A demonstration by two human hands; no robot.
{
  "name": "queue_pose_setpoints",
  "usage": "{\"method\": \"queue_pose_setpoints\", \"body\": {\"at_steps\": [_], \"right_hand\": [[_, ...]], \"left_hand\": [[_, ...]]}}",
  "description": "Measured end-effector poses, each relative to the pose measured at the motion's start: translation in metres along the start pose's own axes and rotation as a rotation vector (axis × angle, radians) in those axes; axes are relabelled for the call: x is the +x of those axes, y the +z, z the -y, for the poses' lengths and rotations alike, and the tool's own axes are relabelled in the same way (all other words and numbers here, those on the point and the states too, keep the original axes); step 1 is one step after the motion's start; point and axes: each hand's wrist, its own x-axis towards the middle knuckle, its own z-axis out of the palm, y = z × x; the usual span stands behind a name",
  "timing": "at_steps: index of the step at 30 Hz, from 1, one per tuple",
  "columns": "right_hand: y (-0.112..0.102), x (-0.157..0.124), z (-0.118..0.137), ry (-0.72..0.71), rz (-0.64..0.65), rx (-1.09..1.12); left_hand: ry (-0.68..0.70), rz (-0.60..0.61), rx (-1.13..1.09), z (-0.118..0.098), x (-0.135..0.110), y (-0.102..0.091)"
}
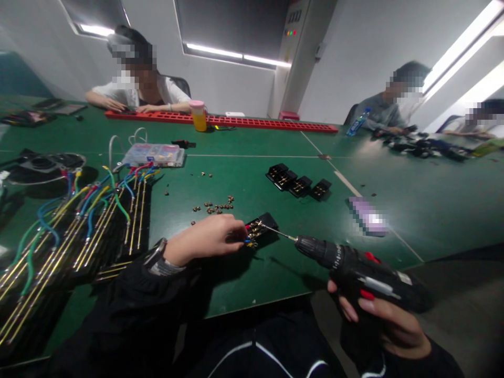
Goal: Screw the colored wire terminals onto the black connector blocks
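Observation:
My left hand [208, 237] is closed in a pinch on a small black terminal block [263, 227] with brass screws and coloured wire ends, pressing it to the green table [244, 178]. My right hand [384, 320] grips a black electric screwdriver [354, 268] off the table's near edge. Its thin bit [275, 231] points left and touches the top of the block. Several loose brass screws [214, 207] lie just beyond the block.
Rows of black strips with brass bars and coloured wires [79, 220] fill the left. Several more black blocks [299, 184] sit in the middle, a clear parts box [154, 155] farther back left. A long red rail [252, 122], a yellow bottle [199, 116] and other people are across the table.

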Motion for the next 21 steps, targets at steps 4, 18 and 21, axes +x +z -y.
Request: {"method": "queue_pose_setpoints", "body": {"at_steps": [4,18,21], "right_hand": [[-0.001,0.003,0.001,0.005,-0.026,0.010],[0.004,0.021,0.002,0.012,0.007,-0.055],[0.005,0.020,0.002,0.005,-0.004,-0.088]], "left_hand": [[0.029,-0.010,0.057,0.001,0.002,0.005],[-0.026,-0.203,0.287,0.012,0.005,0.025],[0.029,-0.252,0.329,0.016,0.007,0.032]]}}
